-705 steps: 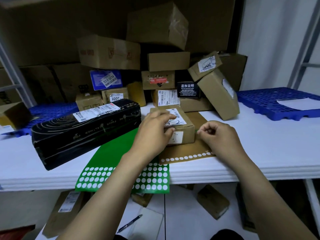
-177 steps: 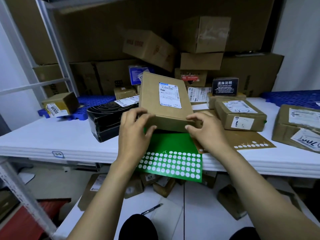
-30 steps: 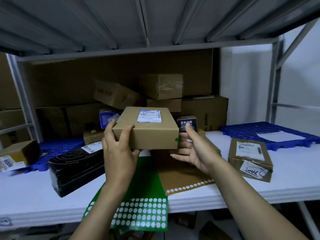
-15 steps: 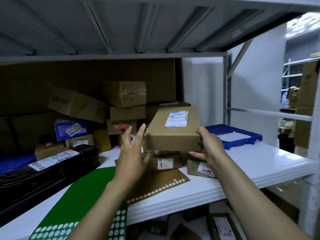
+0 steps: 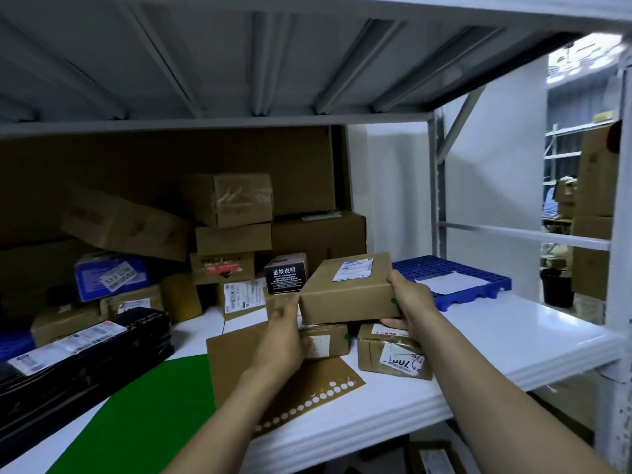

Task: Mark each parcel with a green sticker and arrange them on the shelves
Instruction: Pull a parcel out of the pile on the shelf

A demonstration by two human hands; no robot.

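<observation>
- Both hands are holding a flat brown parcel (image 5: 345, 292) in the air, just above the white shelf (image 5: 513, 336), with its white label facing up.
- The right hand (image 5: 410, 302) is gripping the parcel's right end, thumb lying on top and fingers curling underneath.
- A green sticker (image 5: 393, 301) is showing on the parcel's front right corner, right beside that thumb.
- The left hand (image 5: 284, 340) is gripping the lower left corner, thumb running up the end and fingers curling below.
- A small box (image 5: 328, 343) is sitting on the shelf directly under the parcel, partly behind the left fingers.
- A labelled box (image 5: 393, 354) is lying just right of the small box, below the right hand.
- A brown sheet (image 5: 236, 357) with punched round holes is lying under the left wrist, overlapping a green sheet (image 5: 154, 405) to its left.
- A long black parcel (image 5: 85, 354) is lying at the far left.
- A pile of cartons (image 5: 236, 200) is leaning against the back, with a black box (image 5: 285, 273) in front of it.
- A blue pallet (image 5: 455, 278) is sitting at the back right.
</observation>
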